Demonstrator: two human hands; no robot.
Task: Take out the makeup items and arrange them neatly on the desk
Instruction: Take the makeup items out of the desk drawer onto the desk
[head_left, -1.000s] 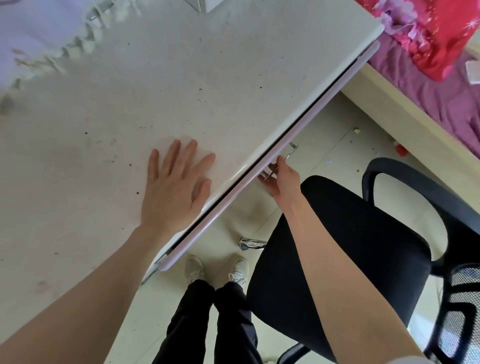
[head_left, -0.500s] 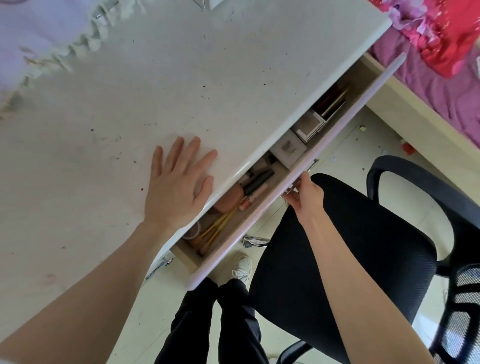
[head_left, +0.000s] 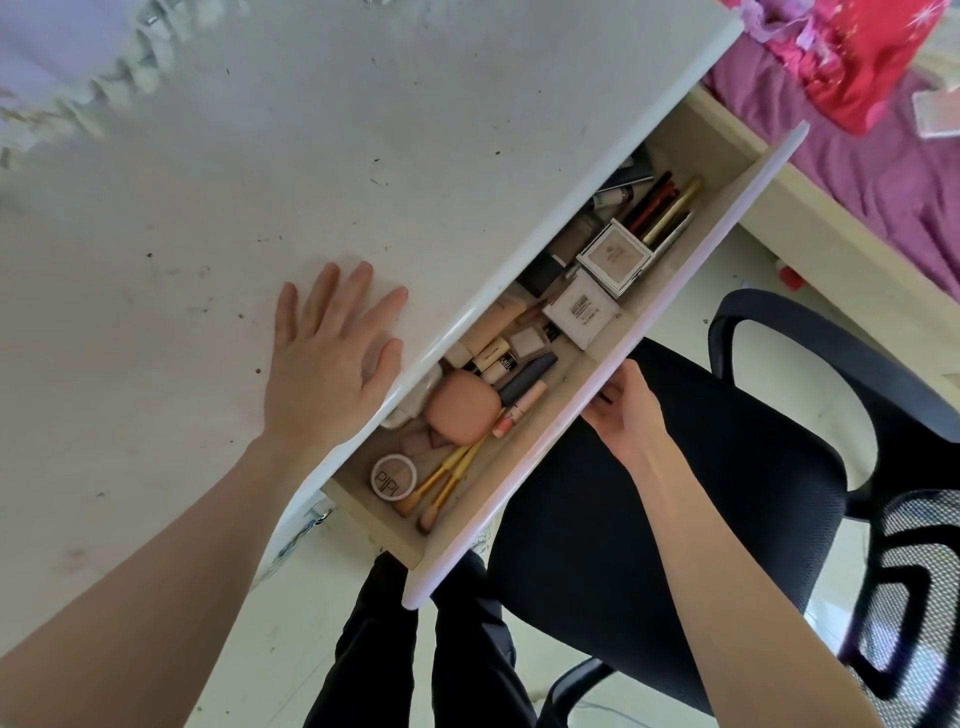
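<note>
Pulled farther out, our drawer (head_left: 597, 364) exposes the makeup items (head_left: 519, 364). Right hand (head_left: 626, 410) grips its front; left hand (head_left: 327, 374) lies flat on the desk (head_left: 260, 182). Next: lifting items out.

Open drawer (head_left: 613, 358) under the desk (head_left: 311, 182), makeup inside.
Brushes (head_left: 441, 478) lie at its left end, a sponge (head_left: 460, 408) beside them, compacts (head_left: 613, 257) mid-drawer, perhaps pencils (head_left: 660, 208) rightmost; chair (head_left: 675, 519) in front.
</note>
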